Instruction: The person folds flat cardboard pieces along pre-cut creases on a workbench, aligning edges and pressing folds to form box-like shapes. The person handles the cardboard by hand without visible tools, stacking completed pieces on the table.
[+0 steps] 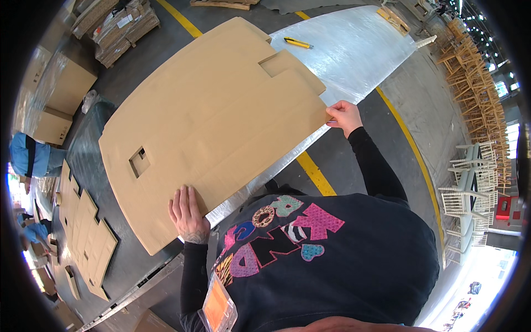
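A large brown cardboard sheet [204, 110] lies across a table wrapped in shiny film [359, 47]. It has a small square cut-out toward its left end and a notched flap at its far right. My left hand [189, 214] rests flat on the sheet's near edge, fingers stretched out. At the sheet's right corner, my right hand [344, 117] pinches the edge between thumb and fingers. A yellow utility knife [298, 42] lies on the film beyond the sheet, apart from both hands.
On the dark table at the left lie more cut cardboard pieces [86, 235]. Two people in blue tops [29, 155] are at the far left, near wrapped boxes [69, 83]. Stacked wooden chair frames [478, 94] and white chairs [470, 193] stand on the right.
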Available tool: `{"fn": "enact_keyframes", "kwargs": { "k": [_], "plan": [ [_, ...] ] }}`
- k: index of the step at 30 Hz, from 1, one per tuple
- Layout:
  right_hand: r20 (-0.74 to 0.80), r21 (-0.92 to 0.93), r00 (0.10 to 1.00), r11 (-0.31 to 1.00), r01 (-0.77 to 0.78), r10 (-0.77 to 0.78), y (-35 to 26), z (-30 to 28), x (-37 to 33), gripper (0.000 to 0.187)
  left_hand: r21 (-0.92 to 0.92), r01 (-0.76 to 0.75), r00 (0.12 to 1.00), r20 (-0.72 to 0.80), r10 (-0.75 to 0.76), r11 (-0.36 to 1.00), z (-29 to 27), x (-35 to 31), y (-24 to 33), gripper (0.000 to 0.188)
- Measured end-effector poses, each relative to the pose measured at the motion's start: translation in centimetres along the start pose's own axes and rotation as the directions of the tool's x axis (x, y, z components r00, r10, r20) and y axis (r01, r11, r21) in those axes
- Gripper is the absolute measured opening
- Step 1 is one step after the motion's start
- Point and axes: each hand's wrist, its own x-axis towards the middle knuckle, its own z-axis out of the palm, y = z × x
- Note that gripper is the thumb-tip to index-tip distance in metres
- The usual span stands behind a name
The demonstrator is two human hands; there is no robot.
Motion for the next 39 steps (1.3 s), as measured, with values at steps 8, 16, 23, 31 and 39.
{"fn": "enact_keyframes", "kwargs": {
  "k": [8,16,23,31,39],
  "plan": [
    [-0.043,-0.361,0.950,0.892,0.274,-0.309,-0.3,0.0,-0.8,0.028,0.032,-0.034,0.999,-0.008,0.034,0.999,0.1,-0.1,-0.2,0.066],
    [0.746,-0.360,0.219,-0.104,0.927,-0.629,-2.0,10.4,-8.7,0.062,0.031,-0.018,1.000,-0.004,0.018,0.999,-0.6,0.1,-0.3,0.061],
    [0.733,-0.330,0.112,-0.208,0.921,-0.671,-0.2,13.0,-7.4,0.043,0.051,0.034,0.996,-0.081,-0.030,0.998,-0.8,0.0,0.5,0.058],
    [0.824,-0.300,0.217,-0.079,0.951,-0.523,-2.6,12.6,-7.8,0.048,0.023,-0.035,0.999,0.037,0.034,0.999,-3.5,1.3,-0.6,0.054],
    [0.989,-0.147,0.143,0.297,0.943,0.036,-11.7,17.1,-1.6,0.034,-0.339,0.216,0.707,0.701,0.093,0.916,-8.1,10.8,-6.8,0.027]
  ]
}}
